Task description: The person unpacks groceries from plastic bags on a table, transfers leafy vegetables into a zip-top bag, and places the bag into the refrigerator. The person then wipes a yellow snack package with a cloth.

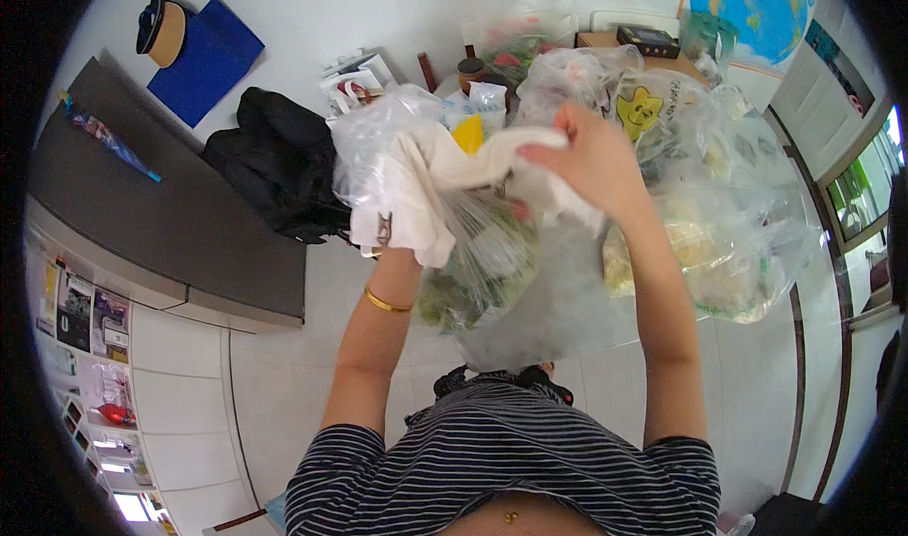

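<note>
My right hand (592,167), slightly blurred, pinches a strip of white cloth (404,196) between thumb and fingers. The cloth looks like a fabric bag with a small dark print, though its full shape is unclear. My left hand is covered by this cloth; just the forearm with a gold bangle shows below it. Close under the cloth, between my arms, rests a clear plastic bag of green vegetables (482,274). Some red shows near its top. To the right of my right hand lie clear plastic bags (716,217) with pale yellowish contents.
A glass-like tabletop (567,323) carries the bags. Behind them stand a lidded brown jar (472,71) and a dark boxy device (647,41) on a cardboard box. A black bag (277,167) sits left, beside a dark counter (163,217) holding a folded umbrella (113,139).
</note>
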`<state>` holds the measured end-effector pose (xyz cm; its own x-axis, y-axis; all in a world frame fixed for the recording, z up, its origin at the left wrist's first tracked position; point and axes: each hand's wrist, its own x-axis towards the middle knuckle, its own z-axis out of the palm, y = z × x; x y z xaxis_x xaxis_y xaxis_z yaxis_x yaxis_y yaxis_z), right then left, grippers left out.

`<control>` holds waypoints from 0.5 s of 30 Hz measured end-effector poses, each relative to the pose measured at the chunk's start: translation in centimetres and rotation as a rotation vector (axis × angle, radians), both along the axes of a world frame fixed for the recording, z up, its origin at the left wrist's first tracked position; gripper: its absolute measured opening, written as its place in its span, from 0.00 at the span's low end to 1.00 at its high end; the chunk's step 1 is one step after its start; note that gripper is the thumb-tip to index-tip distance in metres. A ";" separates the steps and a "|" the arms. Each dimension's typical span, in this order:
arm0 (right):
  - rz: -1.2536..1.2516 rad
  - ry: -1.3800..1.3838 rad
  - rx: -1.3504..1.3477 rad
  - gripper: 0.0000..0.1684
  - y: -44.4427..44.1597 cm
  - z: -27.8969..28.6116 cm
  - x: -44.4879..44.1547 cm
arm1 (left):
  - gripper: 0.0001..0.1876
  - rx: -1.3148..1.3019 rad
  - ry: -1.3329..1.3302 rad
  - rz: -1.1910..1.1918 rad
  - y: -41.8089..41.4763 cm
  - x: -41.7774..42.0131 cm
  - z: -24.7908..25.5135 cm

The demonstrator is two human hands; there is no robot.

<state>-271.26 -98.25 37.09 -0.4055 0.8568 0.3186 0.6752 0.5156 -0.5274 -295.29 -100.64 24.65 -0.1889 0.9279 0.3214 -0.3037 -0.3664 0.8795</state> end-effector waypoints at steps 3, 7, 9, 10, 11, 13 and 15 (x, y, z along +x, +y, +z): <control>0.873 0.601 -1.143 0.22 -4.0 -1.6 1.9 | 0.24 -0.033 -0.051 -0.028 0.9 1.3 -1.1; 0.228 0.440 -0.069 0.44 -5.7 -9.6 -2.4 | 0.24 0.029 0.196 0.049 -0.1 4.8 0.5; 0.077 0.400 0.244 0.51 -5.7 -11.2 -4.3 | 0.24 0.101 0.414 0.157 -2.0 6.2 0.8; 0.118 0.516 0.225 0.54 -5.5 -11.8 -4.9 | 0.23 0.129 0.504 0.191 -2.5 6.7 1.1; 0.159 0.632 0.206 0.57 -5.3 -12.1 -5.1 | 0.23 0.149 0.583 0.215 -2.8 6.9 1.4; 0.182 0.771 0.154 0.42 -4.7 -13.6 -5.3 | 0.23 0.162 0.688 0.228 -3.2 6.7 2.2; 0.125 0.946 0.033 0.35 -3.4 -17.2 -5.5 | 0.23 0.128 0.701 0.172 -3.2 6.3 3.9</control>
<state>-276.75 -101.62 19.87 -0.0555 0.8097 0.5843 -0.0842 0.5793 -0.8108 -288.96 -103.84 28.56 -0.0387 0.8508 0.5241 0.3862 -0.4710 0.7931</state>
